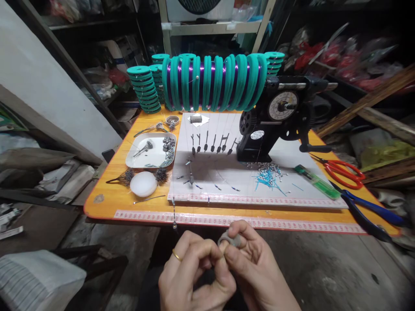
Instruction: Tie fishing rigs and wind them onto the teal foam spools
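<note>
My left hand [197,274], with a gold ring on one finger, is closed in a pinch just in front of the table's edge. Its fingertips meet those of my right hand [254,268], also closed, with a grey wrap [229,237] around one finger. Whatever lies between the fingertips is hidden or too small to make out. Beyond them, a pink measuring tape [233,222] runs along the table's front edge. A thin line with a small metal piece [175,225] hangs over that edge, left of my hands.
Teal spools [214,82] with purple line sit on a black winding machine [259,142]. Grey weights lie in a white tray [129,157] by a white bowl [143,184]. Blue tubes [267,179], a green cutter [317,181], red-handled scissors [346,172] and blue-handled pliers [372,211] lie right.
</note>
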The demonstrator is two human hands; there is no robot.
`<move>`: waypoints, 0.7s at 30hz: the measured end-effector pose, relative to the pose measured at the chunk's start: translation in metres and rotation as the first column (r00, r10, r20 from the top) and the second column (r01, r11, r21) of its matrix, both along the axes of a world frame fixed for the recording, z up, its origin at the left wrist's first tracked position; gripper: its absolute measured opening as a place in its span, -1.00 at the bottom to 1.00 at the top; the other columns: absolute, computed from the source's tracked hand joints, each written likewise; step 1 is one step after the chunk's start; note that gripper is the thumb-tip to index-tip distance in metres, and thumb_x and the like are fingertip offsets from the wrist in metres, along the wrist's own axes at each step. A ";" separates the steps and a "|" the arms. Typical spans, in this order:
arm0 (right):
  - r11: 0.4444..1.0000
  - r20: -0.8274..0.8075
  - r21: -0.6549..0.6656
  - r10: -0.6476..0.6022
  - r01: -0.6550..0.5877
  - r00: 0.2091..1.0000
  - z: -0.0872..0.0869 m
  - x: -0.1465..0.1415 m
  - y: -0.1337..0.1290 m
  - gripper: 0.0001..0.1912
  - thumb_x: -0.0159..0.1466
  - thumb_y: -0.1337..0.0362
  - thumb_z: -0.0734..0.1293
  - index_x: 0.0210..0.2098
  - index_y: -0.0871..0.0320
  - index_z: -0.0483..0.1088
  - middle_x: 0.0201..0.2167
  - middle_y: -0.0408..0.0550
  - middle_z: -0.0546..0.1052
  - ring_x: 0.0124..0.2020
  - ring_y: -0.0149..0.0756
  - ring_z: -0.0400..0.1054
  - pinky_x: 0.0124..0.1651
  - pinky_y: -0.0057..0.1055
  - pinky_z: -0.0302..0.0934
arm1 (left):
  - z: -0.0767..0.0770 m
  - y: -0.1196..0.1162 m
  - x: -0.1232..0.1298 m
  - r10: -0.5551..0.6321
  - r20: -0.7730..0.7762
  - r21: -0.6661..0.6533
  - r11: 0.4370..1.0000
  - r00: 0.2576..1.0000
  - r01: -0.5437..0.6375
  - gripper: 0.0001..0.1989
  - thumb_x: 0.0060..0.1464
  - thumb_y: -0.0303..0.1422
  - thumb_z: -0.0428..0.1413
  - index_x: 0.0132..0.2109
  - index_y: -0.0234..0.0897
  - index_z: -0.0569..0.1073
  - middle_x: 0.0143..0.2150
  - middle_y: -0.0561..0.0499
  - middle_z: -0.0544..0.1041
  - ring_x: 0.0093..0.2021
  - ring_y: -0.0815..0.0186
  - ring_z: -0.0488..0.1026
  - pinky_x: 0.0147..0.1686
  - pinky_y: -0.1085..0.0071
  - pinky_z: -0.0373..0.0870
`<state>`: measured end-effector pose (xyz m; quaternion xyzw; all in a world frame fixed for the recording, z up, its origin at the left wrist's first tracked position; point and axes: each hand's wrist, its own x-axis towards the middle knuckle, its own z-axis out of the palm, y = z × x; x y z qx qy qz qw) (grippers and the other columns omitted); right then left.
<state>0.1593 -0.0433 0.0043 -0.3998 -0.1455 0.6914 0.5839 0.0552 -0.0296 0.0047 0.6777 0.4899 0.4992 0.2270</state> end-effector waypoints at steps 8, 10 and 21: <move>1.000 -0.042 -0.019 -0.016 0.015 0.999 0.002 -0.005 -0.002 -0.64 0.07 0.24 0.48 -0.25 0.15 0.27 -0.46 -0.16 0.43 -0.47 -0.50 0.33 -0.31 -0.55 0.24 | 0.001 -0.003 0.000 0.009 0.024 -0.029 1.000 1.000 -0.009 -0.87 0.03 -0.53 0.12 -0.37 -0.24 0.32 -0.47 0.13 0.23 -0.53 0.57 0.18 -0.53 0.71 0.23; 1.000 -0.049 -0.024 -0.016 0.015 0.999 0.003 -0.005 -0.002 -0.64 0.07 0.25 0.48 -0.24 0.15 0.27 -0.46 -0.16 0.43 -0.47 -0.51 0.33 -0.31 -0.55 0.24 | 0.002 -0.003 -0.001 0.005 0.019 -0.041 0.999 1.000 -0.004 -0.87 0.03 -0.53 0.12 -0.38 -0.24 0.32 -0.47 0.13 0.23 -0.53 0.57 0.18 -0.52 0.71 0.23; 0.994 0.089 0.093 -0.062 0.054 0.994 -0.006 -0.004 -0.002 -0.69 0.09 0.31 0.47 -0.29 0.15 0.27 -0.45 -0.17 0.47 -0.46 -0.54 0.35 -0.34 -0.61 0.26 | 0.000 -0.002 -0.002 -0.004 -0.035 0.041 0.999 0.999 0.005 -0.86 0.02 -0.57 0.11 -0.35 -0.25 0.33 -0.48 0.10 0.28 -0.53 0.54 0.24 -0.53 0.69 0.30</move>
